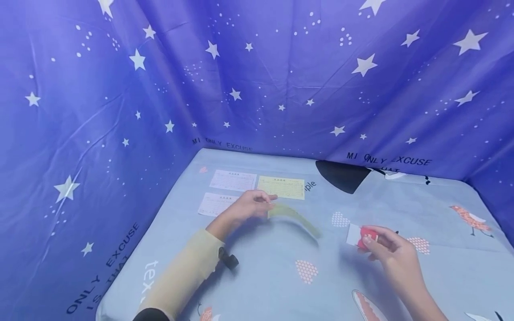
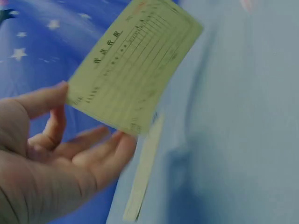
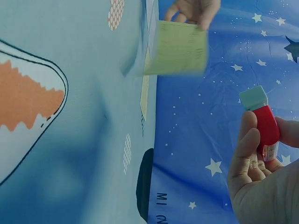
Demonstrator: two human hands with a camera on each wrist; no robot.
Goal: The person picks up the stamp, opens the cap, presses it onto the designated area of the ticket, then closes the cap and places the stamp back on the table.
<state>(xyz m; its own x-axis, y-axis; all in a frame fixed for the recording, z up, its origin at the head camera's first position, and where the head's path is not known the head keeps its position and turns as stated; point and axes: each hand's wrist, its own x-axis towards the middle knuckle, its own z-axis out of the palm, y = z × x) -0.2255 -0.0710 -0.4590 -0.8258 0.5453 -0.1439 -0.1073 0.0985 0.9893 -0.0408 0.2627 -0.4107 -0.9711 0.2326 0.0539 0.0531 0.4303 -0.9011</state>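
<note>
My left hand (image 1: 250,207) pinches a yellow printed form slip (image 2: 133,67) by one short end, thumb on one side and fingers on the other. The slip hangs in the air over the bed-like surface, bowed and blurred in the head view. To the right, my right hand (image 1: 395,254) grips a small white block with a red sleeve (image 3: 266,123) between thumb and fingers. Its white end points left in the head view, and its exact kind is unclear. Beyond the left hand lie another yellow slip (image 1: 282,187) and two white slips, one white slip (image 1: 233,179) behind the other.
A pale blue patterned cloth (image 1: 269,285) covers the flat surface, printed with hearts, birds and a black shape. Blue star-printed curtain (image 1: 257,67) hangs along its back and sides. A dark device (image 1: 229,258) is strapped at the left wrist.
</note>
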